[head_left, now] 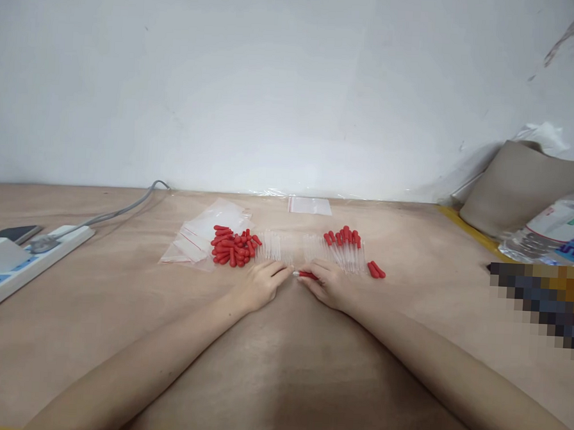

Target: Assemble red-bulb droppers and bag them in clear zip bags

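Fingers of my right hand point(330, 284) are closed round a red rubber dropper bulb point(307, 275) that lies sideways. A short clear, shiny piece shows at the bulb's left end, close to my left fingertips. My left hand point(264, 284) is pinched just to the left; what it holds is too small to make out. A pile of loose red bulbs point(232, 245) lies behind and left of it. Clear thin tubes point(272, 245) are laid side by side beyond my left hand. Beyond my right hand lie droppers with red bulbs on clear tubes point(346, 244).
Two red bulbs point(376, 270) lie apart on the right. Clear plastic bags point(194, 239) spread at the left, and another bag point(310, 206) lies by the wall. A white power strip point(38, 269) stands far left. A plastic bottle point(551, 222) and a brown roll point(500, 181) are at right.
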Demonstrator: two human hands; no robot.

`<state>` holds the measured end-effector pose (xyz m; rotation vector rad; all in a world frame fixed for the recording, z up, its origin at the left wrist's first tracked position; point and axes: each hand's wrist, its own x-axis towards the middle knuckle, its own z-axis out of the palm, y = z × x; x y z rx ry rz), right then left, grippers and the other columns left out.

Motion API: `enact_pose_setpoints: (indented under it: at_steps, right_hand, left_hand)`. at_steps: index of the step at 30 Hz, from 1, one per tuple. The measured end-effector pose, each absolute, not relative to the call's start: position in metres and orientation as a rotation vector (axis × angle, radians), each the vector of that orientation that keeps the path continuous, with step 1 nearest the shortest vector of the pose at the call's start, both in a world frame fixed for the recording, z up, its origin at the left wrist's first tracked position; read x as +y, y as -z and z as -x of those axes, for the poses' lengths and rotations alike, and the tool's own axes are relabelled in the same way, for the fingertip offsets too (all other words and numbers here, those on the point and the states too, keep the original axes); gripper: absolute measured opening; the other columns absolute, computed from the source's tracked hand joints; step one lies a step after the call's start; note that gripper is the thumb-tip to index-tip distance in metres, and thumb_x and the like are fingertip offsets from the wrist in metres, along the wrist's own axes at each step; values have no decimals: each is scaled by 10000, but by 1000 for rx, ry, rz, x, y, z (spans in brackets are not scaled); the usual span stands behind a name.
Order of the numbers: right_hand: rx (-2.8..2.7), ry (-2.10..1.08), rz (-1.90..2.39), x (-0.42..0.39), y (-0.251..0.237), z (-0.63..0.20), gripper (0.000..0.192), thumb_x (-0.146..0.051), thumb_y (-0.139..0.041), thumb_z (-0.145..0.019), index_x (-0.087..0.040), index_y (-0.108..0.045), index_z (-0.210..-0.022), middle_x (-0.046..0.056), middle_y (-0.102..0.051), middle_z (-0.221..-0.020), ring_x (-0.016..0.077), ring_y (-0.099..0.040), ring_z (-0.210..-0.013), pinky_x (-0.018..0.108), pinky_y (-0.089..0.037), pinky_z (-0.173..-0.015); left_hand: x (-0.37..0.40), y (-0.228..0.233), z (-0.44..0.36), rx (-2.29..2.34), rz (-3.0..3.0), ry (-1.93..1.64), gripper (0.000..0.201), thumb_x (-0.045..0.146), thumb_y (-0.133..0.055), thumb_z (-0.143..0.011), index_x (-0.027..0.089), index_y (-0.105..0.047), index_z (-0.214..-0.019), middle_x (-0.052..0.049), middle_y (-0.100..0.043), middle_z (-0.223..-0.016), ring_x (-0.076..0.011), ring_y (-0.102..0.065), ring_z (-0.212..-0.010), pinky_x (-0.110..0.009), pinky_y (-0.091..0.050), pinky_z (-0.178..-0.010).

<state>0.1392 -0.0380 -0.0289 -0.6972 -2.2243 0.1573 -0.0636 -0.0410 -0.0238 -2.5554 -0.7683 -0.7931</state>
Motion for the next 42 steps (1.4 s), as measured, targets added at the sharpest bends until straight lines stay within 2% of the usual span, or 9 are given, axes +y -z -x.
enact_pose_setpoints:
  at_steps: [12, 17, 20, 24, 28, 32, 35, 38, 42]
  right_hand:
    - [-2149, -277, 609, -31, 19, -141, 156, -242, -487, -825, -196, -611, -907, 52, -595, -787, 139, -543, -733, 280, -451, -680]
    - [-1784, -765, 822, -21, -5, -150, 269, -341, -581, -751, -204, -527, -976, 3, -566, -732, 118, -543, -661, 251, -439, -600]
    - [-1554, -890, 913, -2, -29, -170, 282, -425, -563, -736, -190, -505, -881, -15, -552, -674, 103, -523, -599, 227, -409, -552]
    - [-1669, -694, 1182, 28, -52, -201, 302, -470, -502, -755, -174, -561, -776, -12, -536, -624, 106, -502, -595, 219, -371, -554]
    - [-2074, -324, 1501, 45, -49, -205, 337, -403, -415, -807, -169, -538, -599, -16, -499, -537, 103, -453, -532, 220, -310, -520]
    - [-2185, -90, 1769, 51, -32, -191, 302, -361, -422, -802, -177, -598, -639, 26, -592, -627, 130, -515, -616, 222, -318, -551]
    - [-2108, -75, 1820, 52, -23, -190, 286, -390, -481, -765, -172, -629, -878, 66, -632, -768, 166, -551, -720, 240, -356, -608]
    - [-1904, -243, 1822, 48, -21, -204, 443, -446, -495, -747, -155, -552, -1076, 64, -626, -787, 153, -559, -685, 235, -385, -599]
    - [-1667, -331, 1953, 40, -21, -240, 333, -449, -518, -722, -164, -602, -872, 46, -611, -750, 131, -544, -634, 216, -382, -551]
  left_hand:
    - [-38, 26, 62, -808, 2622, 890, 282, 118, -366, -852, 151, -540, -1072, -74, -623, -870, -159, -595, -746, -265, -498, -640]
    - [-38, 23, 63, -854, 2662, 1141, 410, 222, -414, -863, 185, -359, -1267, -86, -592, -1007, -200, -549, -937, -357, -458, -810]
    - [-38, 20, 66, -973, 2665, 1202, 494, 252, -413, -860, 174, -255, -1321, -105, -556, -1059, -226, -506, -995, -415, -416, -856]
    - [-38, 18, 65, -1074, 2663, 1105, 401, 279, -433, -851, 173, -377, -1234, -105, -541, -1048, -233, -495, -982, -408, -408, -852]
    - [-40, 16, 63, -1097, 2688, 1029, 340, 279, -426, -856, 168, -429, -1177, -104, -529, -1066, -229, -487, -984, -396, -402, -855]
    - [-41, 15, 64, -1143, 2637, 1025, 336, 285, -418, -859, 149, -428, -1166, -109, -534, -1050, -232, -480, -991, -393, -396, -851]
    - [-42, 15, 64, -1209, 2571, 1010, 332, 306, -426, -853, 148, -437, -1146, -107, -546, -1047, -241, -479, -987, -400, -386, -843]
    - [-43, 14, 64, -1275, 2543, 971, 301, 303, -440, -843, 143, -466, -1097, -95, -561, -1029, -233, -485, -962, -384, -387, -821]
    - [-43, 11, 60, -1319, 2509, 924, 213, 295, -471, -819, 161, -529, -974, -76, -574, -982, -223, -489, -909, -362, -385, -771]
